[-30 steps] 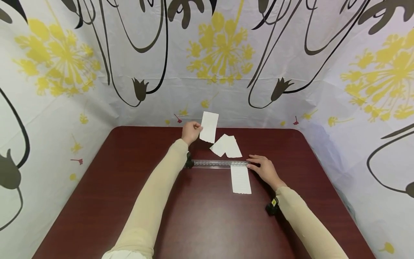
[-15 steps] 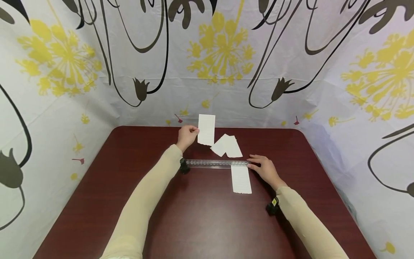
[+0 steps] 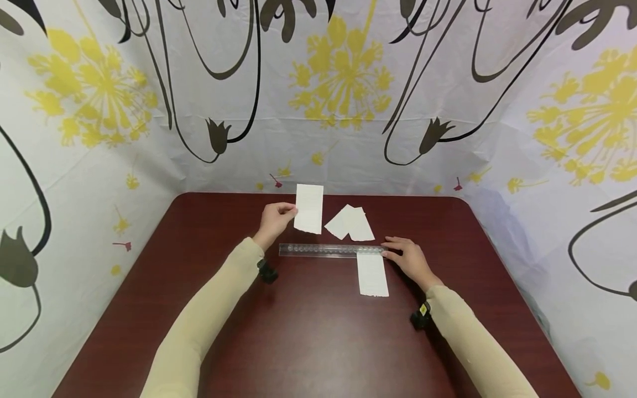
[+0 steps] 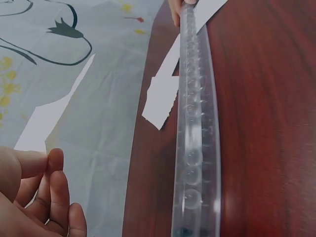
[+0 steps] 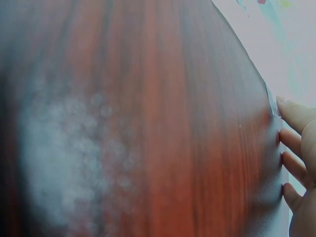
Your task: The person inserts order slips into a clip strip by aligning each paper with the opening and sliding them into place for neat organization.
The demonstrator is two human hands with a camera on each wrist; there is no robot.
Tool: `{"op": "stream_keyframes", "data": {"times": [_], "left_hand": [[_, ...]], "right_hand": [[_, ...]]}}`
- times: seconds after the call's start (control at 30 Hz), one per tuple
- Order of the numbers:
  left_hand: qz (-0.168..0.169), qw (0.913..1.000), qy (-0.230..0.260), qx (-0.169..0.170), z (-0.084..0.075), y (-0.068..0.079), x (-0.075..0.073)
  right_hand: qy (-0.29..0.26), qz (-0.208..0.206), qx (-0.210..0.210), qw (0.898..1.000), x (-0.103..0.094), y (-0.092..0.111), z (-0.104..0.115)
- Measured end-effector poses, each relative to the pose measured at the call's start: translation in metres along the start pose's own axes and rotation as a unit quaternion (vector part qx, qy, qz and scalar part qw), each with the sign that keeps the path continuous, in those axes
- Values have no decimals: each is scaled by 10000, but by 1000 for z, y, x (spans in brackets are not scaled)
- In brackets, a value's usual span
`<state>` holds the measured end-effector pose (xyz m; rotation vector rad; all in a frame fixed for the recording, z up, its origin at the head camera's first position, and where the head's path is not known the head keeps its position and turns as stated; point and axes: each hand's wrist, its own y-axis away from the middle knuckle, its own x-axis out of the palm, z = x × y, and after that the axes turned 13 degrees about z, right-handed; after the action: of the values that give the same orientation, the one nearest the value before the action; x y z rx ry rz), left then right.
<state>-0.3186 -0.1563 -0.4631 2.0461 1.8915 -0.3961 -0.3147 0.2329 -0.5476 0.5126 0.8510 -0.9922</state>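
My left hand (image 3: pixel 275 221) pinches a white paper piece (image 3: pixel 309 209) by its left edge between thumb and fingers, held up off the table. The paper's lower edge is ragged. In the left wrist view this paper (image 4: pixel 45 121) shows nearly edge-on. A clear plastic ruler (image 3: pixel 318 250) lies crosswise on the table. My right hand (image 3: pixel 410 261) presses at the ruler's right end, fingers spread and fairly straight. From under the ruler a lined paper strip (image 3: pixel 372 276) with a torn lower edge sticks out toward me. Behind the ruler lie two overlapping torn paper pieces (image 3: pixel 359 225).
The dark red-brown table (image 3: pixel 318 331) has rounded far corners. A white fabric backdrop (image 3: pixel 278 99) with yellow and grey flower prints stands around its far and side edges. Each wrist carries a small black camera (image 3: pixel 267 271).
My left hand has moved left and toward me with the paper piece, uncovering the ruler's left end. My right hand, the ruler and the paper on the table stay in place.
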Motion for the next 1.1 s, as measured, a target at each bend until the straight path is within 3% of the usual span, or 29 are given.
{"op": "stream_keyframes", "data": {"times": [0.4, 0.97, 1.1], "left_hand": [[49, 9994, -120, -306, 22, 39, -20], [-50, 9959, -479, -770, 42, 68, -37], [-79, 9953, -627, -728, 47, 77, -43]], "right_hand": [[-73, 53, 57, 9999, -1, 0, 0], [26, 43, 22, 10000, -1, 0, 0], [35, -3, -27, 10000, -1, 0, -1]]}}
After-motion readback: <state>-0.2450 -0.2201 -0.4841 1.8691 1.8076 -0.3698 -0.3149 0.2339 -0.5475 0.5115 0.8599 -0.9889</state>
